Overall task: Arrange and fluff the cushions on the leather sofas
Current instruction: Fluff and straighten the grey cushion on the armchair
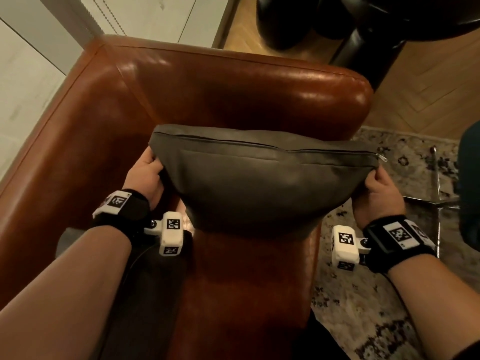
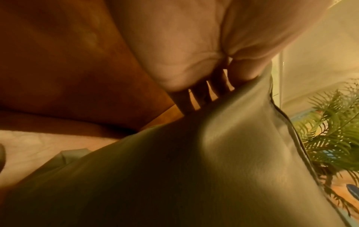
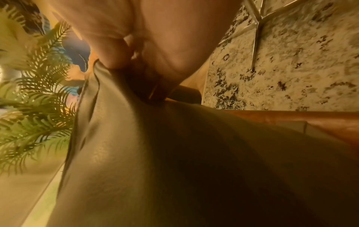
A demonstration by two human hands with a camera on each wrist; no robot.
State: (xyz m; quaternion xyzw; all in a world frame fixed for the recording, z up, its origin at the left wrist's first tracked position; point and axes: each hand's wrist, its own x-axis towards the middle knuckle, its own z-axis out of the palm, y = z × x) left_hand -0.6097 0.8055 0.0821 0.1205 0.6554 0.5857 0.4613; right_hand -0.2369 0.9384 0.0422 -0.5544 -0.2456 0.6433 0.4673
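A dark grey leather cushion point(image 1: 254, 175) with a zip along its top edge hangs in the air over the brown leather sofa point(image 1: 233, 94), held by both top corners. My left hand point(image 1: 149, 170) grips the left corner, thumb on the near face and fingers behind. My right hand point(image 1: 376, 185) pinches the right corner beside the zip pull. In the left wrist view the grey cushion point(image 2: 194, 169) fills the lower frame under my left hand point(image 2: 223, 83). The right wrist view shows the cushion point(image 3: 174, 161) bunched where my right hand point(image 3: 120, 66) pinches it.
The sofa's armrest point(image 1: 52, 141) runs along the left. A patterned rug point(image 1: 363, 294) lies to the right with a chrome chair base point(image 1: 439, 201) on it. A black table base point(image 1: 337, 27) stands on the wood floor beyond. A green fern-like plant point(image 2: 330, 130) shows behind the cushion.
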